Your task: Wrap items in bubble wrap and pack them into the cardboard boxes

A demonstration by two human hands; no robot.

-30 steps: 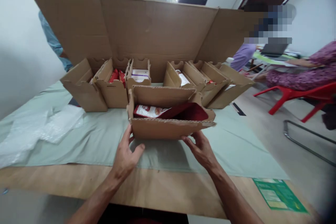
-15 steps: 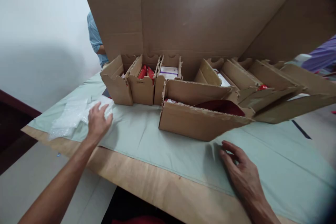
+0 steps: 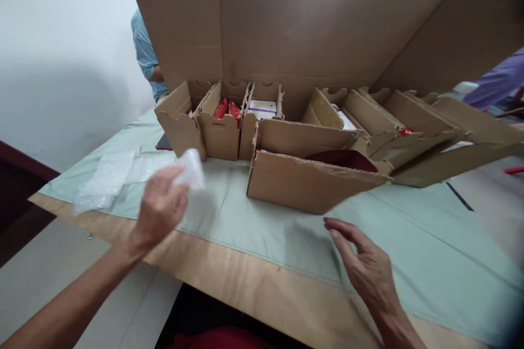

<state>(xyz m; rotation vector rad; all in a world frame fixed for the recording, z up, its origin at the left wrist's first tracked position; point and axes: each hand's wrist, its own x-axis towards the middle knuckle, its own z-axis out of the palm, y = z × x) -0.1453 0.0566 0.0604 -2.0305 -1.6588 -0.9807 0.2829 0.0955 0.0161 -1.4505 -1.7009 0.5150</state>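
My left hand (image 3: 160, 208) is closed on a piece of clear bubble wrap (image 3: 191, 170), lifted a little above the pale green cloth (image 3: 245, 223). More bubble wrap (image 3: 104, 180) lies flat on the cloth to the left. My right hand (image 3: 364, 264) hovers open over the cloth, fingers loosely curled, just in front of a long open cardboard box (image 3: 305, 180). That box holds a dark red item (image 3: 344, 158) and a white packet whose edge barely shows.
A row of small open cardboard boxes (image 3: 219, 131) with red and white packs stands behind, backed by a tall cardboard sheet (image 3: 295, 27). A person in a blue shirt (image 3: 145, 57) stands behind at left. The wooden table edge (image 3: 245, 294) runs diagonally near me.
My left hand left the long box, reached left to the bubble wrap, took a piece and lifted it. My right hand let go of the box and hovers in front of it.
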